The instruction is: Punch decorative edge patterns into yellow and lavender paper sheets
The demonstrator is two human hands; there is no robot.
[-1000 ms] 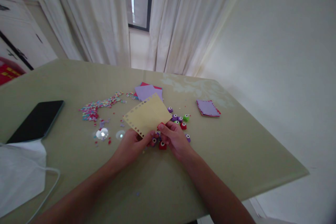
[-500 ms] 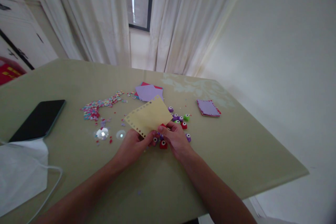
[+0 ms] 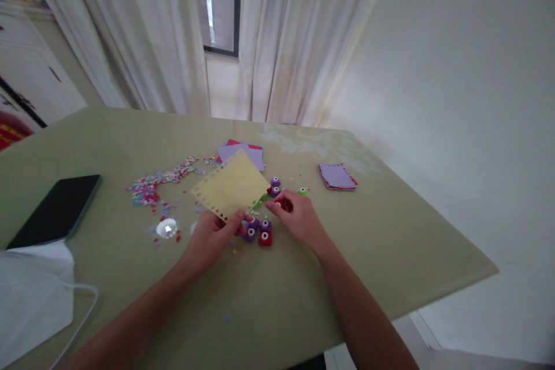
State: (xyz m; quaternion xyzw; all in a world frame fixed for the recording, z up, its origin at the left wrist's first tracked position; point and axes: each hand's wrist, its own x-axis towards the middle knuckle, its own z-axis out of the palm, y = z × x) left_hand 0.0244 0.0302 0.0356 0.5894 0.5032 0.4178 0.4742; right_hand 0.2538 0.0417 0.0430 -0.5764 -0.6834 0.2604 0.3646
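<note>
My left hand is closed on the near edge of a yellow paper sheet, thumb on top. The sheet has round holes along its left and right edges and is held tilted above the table. To the right of the sheet, my right hand is closed, its fingers pinched around a small red one-eyed toy, mostly hidden by the fingers. Beneath and between my hands lie several purple one-eyed toys and another red one-eyed toy. A green one-eyed toy lies just beyond my right hand.
Behind the sheet lies a stack of purple and red papers. Another small paper stack is at the right. Colourful paper dots are scattered to the left. A black phone and a white face mask lie at the far left.
My right hand has moved away from the paper's corner to the right, with the red toy between its fingers. My left hand still holds the sheet. The whole view has shifted slightly.
</note>
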